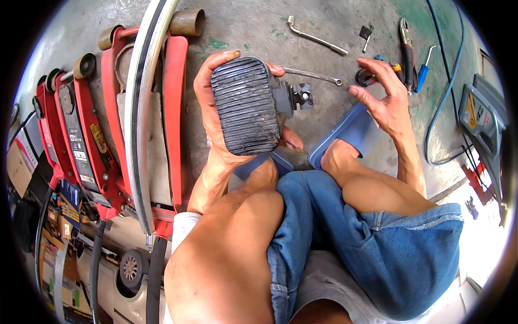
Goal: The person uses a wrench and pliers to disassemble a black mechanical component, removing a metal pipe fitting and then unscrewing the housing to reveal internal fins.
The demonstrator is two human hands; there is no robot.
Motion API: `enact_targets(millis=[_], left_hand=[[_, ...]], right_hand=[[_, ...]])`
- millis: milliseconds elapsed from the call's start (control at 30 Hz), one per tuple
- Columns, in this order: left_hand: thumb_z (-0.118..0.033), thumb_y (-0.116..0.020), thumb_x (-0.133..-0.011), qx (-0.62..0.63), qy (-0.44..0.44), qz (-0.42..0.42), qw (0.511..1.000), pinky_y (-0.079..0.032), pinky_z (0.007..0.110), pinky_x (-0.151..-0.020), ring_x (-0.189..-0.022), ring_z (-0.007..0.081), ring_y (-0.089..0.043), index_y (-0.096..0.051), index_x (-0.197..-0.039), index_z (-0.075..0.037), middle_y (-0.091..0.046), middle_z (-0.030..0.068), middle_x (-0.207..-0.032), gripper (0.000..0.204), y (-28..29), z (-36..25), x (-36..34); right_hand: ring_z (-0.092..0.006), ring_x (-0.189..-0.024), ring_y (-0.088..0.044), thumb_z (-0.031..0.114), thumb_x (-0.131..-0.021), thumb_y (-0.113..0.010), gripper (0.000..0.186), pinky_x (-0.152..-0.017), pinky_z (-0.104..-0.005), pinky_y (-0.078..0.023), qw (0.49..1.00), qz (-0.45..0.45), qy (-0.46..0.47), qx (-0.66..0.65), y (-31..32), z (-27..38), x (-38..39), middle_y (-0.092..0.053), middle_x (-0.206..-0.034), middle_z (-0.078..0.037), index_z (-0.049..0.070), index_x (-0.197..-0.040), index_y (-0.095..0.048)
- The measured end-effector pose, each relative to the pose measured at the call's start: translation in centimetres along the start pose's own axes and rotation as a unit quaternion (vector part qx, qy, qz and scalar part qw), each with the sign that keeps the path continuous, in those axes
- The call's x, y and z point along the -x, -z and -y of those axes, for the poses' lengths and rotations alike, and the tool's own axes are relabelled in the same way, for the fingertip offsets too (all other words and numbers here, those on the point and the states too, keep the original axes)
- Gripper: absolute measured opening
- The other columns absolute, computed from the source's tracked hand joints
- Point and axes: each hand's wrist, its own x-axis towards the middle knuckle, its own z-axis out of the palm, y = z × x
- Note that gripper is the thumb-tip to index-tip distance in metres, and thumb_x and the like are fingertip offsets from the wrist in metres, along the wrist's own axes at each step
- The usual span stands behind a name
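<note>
My left hand (206, 100) is wrapped around a black ribbed housing (244, 108), a blocky part with rounded corners and worn, dirty ridges. A small dark metal bracket (303, 96) with a bolt sticks out from its right side. The housing is held up over my feet, ribbed face toward me. To the right, my right hand (391, 102) is raised with its fingers apart and nothing in them. Close to its fingertips a round black piece (362, 78) shows in part. A wrench (315, 74) lies on the floor, one end hidden behind the housing.
Red floor jacks (175, 113) and a long curved strip (141, 108) crowd the left. Ahead lie an L-shaped socket wrench (318, 39), locking pliers (406, 54) and a blue-handled hook tool (423, 74). A blue hose (443, 97) and a grey machine (483, 113) are at right.
</note>
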Motion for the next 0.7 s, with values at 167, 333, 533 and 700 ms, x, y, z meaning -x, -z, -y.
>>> enact_targets(millis=[167, 333, 533, 700], left_hand=[[-0.026, -0.104, -0.045, 0.011, 0.02, 0.006, 1.0, -0.051, 0.037, -0.099, -0.112, 0.0246, -0.064, -0.028, -0.144, -0.003, -0.064, 0.0157, -0.119, 0.127, -0.6, -0.4, 0.6], [-0.026, -0.102, -0.051, -0.03, 0.008, 0.03, 0.999, -0.054, 0.036, -0.097, -0.112, 0.0242, -0.065, -0.028, -0.144, -0.002, -0.064, 0.016, -0.119, 0.121, -0.4, -0.7, 0.3], [-0.028, -0.102, -0.054, 0.016, 0.014, 0.011, 1.0, -0.054, 0.034, -0.096, -0.11, 0.023, -0.065, -0.023, -0.147, -0.002, -0.066, 0.0164, -0.119, 0.125, -0.3, -0.3, 1.4], [-0.03, -0.101, -0.057, 0.027, 0.046, 0.011, 0.999, -0.054, 0.035, -0.096, -0.11, 0.0231, -0.065, -0.017, -0.152, -0.002, -0.065, 0.0164, -0.121, 0.13, -0.4, -0.3, 1.5]], right_hand=[[-0.0107, -0.095, -0.061, 0.01, -0.076, -0.087, 0.062, -0.082, -0.0254, -0.052, 0.906, 0.132, -0.004, -0.402, -1.1, 6.3, -0.9, -0.067, -0.113, -0.004, 0.007, -0.133, -0.063], [-0.0123, -0.09, -0.064, 0.006, -0.076, -0.085, 0.051, -0.075, -0.0264, -0.053, 0.91, 0.108, 0.018, -0.401, -2.2, 7.4, -1.2, -0.067, -0.11, -0.004, 0.007, -0.125, -0.069], [-0.0151, -0.086, -0.066, 0.002, -0.075, -0.083, 0.044, -0.072, -0.0281, -0.054, 0.937, 0.066, 0.119, -0.322, -2.8, 7.8, -1.5, -0.069, -0.109, -0.007, 0.009, -0.117, -0.073], [-0.0129, -0.081, -0.066, -0.001, -0.075, -0.082, 0.042, -0.07, -0.0268, -0.055, 0.94, 0.055, 0.094, -0.323, -3.1, 7.4, -0.9, -0.07, -0.107, -0.007, 0.006, -0.116, -0.074]])
